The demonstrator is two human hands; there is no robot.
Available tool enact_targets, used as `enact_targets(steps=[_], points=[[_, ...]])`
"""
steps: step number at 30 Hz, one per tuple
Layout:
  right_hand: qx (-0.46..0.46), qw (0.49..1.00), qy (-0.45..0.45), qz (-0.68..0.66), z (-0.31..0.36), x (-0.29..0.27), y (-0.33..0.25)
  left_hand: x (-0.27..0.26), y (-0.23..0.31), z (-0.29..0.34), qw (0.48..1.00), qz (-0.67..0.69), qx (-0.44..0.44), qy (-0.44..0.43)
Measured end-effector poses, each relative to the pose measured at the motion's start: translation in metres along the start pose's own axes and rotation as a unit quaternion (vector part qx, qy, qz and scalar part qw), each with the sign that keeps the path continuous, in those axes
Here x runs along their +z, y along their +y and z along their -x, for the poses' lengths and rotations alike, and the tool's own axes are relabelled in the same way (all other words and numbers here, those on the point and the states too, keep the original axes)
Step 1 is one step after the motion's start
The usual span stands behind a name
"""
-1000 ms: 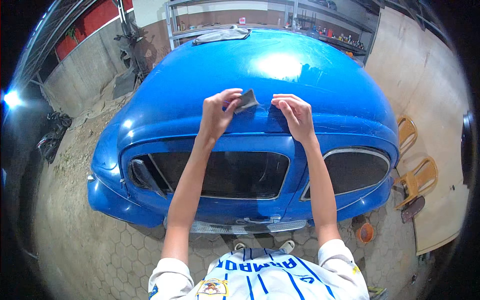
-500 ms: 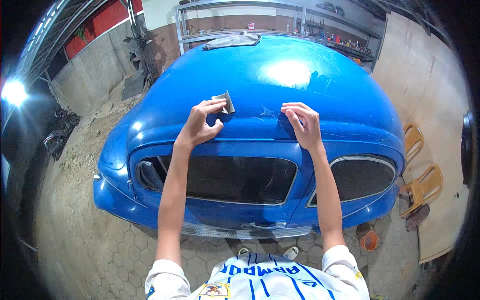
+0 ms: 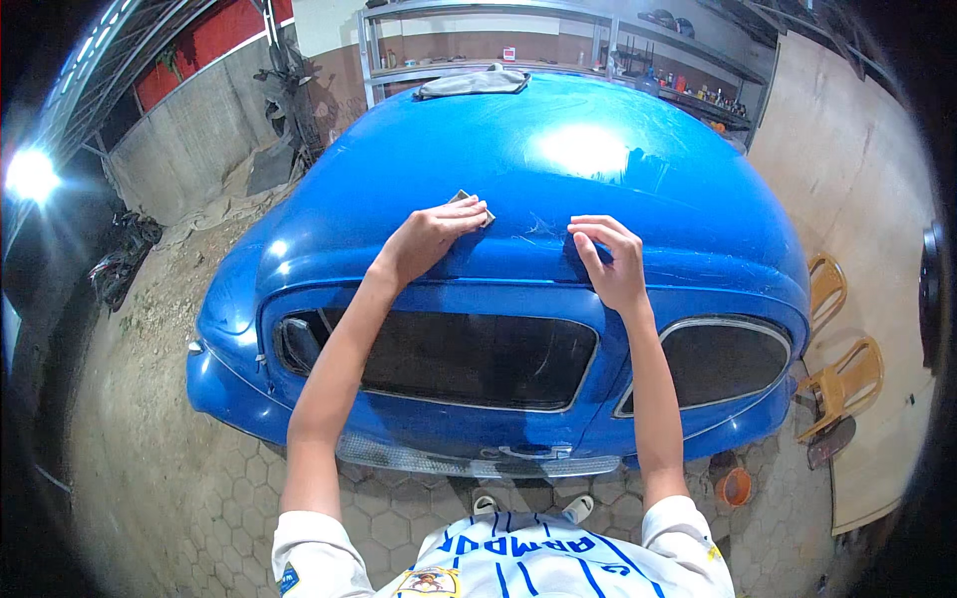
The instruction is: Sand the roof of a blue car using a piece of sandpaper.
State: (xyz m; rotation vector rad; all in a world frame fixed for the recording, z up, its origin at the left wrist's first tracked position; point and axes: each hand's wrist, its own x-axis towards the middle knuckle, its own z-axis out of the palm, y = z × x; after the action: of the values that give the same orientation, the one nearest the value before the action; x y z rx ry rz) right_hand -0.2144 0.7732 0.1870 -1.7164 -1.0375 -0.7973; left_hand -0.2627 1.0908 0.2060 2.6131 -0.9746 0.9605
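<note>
A blue, rounded car [image 3: 369,179] fills the middle of the view, and both my hands are over its roof edge above the dark side windows. Under the fingers of my left hand [image 3: 431,237] is a folded grey-brown piece of sandpaper [image 3: 486,215], pressed against the roof and mostly covered by the fingers. My right hand [image 3: 616,261] is bent at the roof edge with thumb and fingers apart, holding nothing. Whether its fingertips touch the paint I cannot tell. Between the hands, pale scratch marks [image 3: 541,227] show on the blue paint.
On the far side of the roof lies a grey cloth [image 3: 473,84]. Metal shelves [image 3: 688,98] with bottles and cans stand behind the car. To the right are yellow-brown plastic chairs [image 3: 845,384] and an orange bucket [image 3: 735,486]. A bright lamp [image 3: 32,176] shines at left.
My left hand has moved a little right and flattened over the sandpaper, which stood up from the fingers before. My right hand has stayed nearly in place.
</note>
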Motion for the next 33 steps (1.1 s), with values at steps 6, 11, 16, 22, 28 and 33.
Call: enact_targets(steps=[6, 11, 16, 22, 28, 33], points=[[0.018, 1.0, 0.007, -0.005, -0.001, 0.005, -0.002, -0.024, -0.056, 0.004, 0.99, -0.082, -0.11, 0.015], [0.043, 0.999, 0.013, -0.022, 0.001, 0.008, -0.005, 0.002, -0.006, 0.013, 0.984, -0.024, -0.164, 0.066], [0.035, 0.999, 0.022, 0.019, -0.001, 0.009, -0.007, 0.011, 0.007, 0.008, 0.982, -0.055, -0.16, 0.083], [0.02, 0.998, 0.033, 0.045, 0.003, 0.021, -0.012, 0.012, -0.041, -0.012, 0.964, -0.095, -0.221, 0.117], [0.009, 0.998, 0.04, 0.053, 0.005, 0.014, -0.008, 0.005, -0.031, -0.032, 0.953, -0.087, -0.286, 0.054], [0.057, 0.997, 0.045, 0.016, 0.004, 0.001, -0.01, 0.034, -0.001, -0.012, 0.966, -0.05, -0.179, 0.179]])
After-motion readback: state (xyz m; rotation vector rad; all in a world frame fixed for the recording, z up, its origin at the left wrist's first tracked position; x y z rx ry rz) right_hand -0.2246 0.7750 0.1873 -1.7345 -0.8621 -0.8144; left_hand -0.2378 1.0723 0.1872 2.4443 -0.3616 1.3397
